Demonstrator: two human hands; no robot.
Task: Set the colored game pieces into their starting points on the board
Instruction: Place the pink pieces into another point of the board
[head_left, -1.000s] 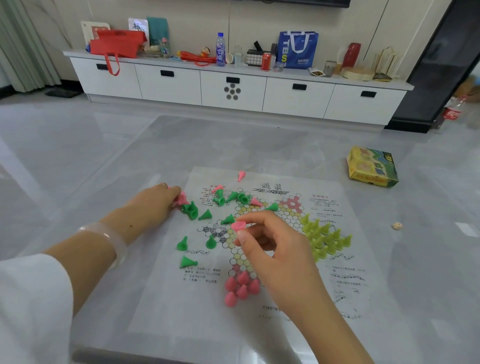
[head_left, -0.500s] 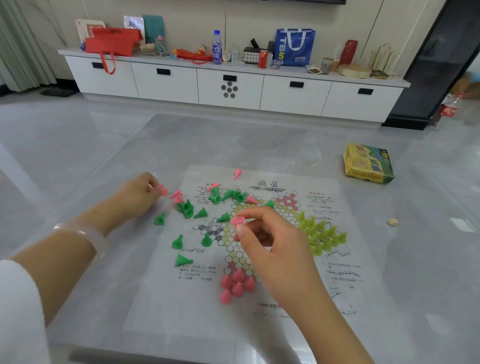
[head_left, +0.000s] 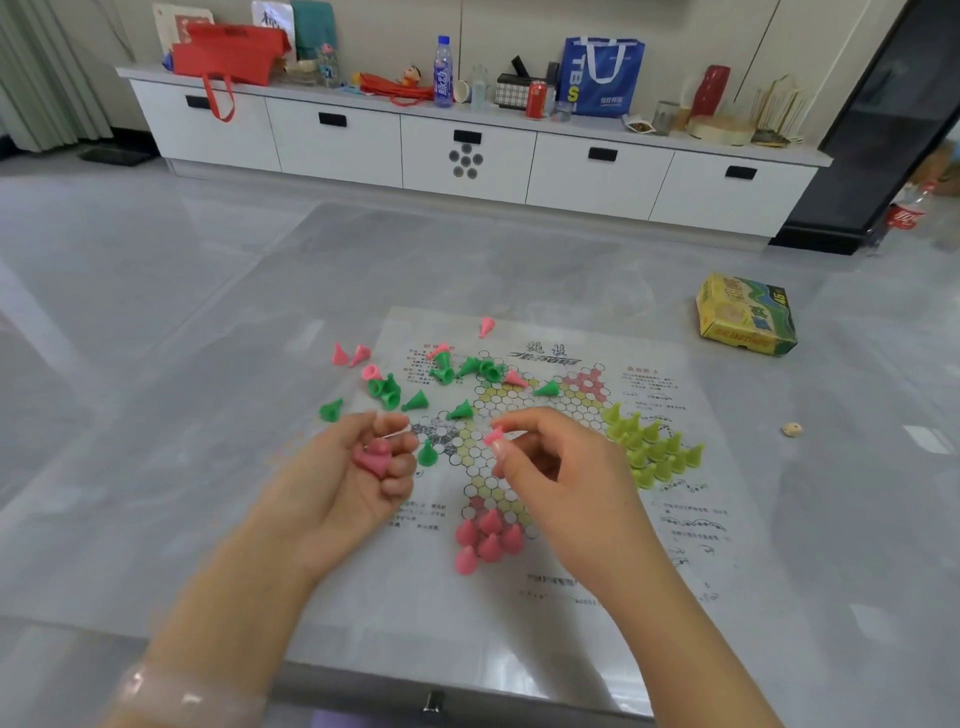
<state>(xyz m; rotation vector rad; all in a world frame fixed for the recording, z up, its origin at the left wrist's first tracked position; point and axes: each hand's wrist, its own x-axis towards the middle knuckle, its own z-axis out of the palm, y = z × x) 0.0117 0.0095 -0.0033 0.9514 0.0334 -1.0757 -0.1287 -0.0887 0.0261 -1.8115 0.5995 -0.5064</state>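
A paper game board (head_left: 561, 587) lies on the grey table. My left hand (head_left: 358, 483) is palm up over the board's left edge, its curled fingers cupping pink pieces (head_left: 374, 457). My right hand (head_left: 561, 478) hovers over the board's middle and pinches one pink piece (head_left: 493, 435) between thumb and forefinger. Several pink cones (head_left: 488, 538) stand in the near point. Yellow-green cones (head_left: 652, 447) fill the right point. Green cones (head_left: 441, 384) and a few pink cones (head_left: 350, 356) lie scattered at the far left.
A yellow-green game box (head_left: 745, 314) lies on the table at the far right. A small beige die (head_left: 791, 429) rests right of the board. The table's near edge (head_left: 431, 686) runs below my forearms. A white cabinet (head_left: 467, 150) stands behind.
My left hand pulled back from the scattered pieces at the far left toward me and turned palm up with pink pieces in it. My right hand stayed put, still pinching its pink piece.
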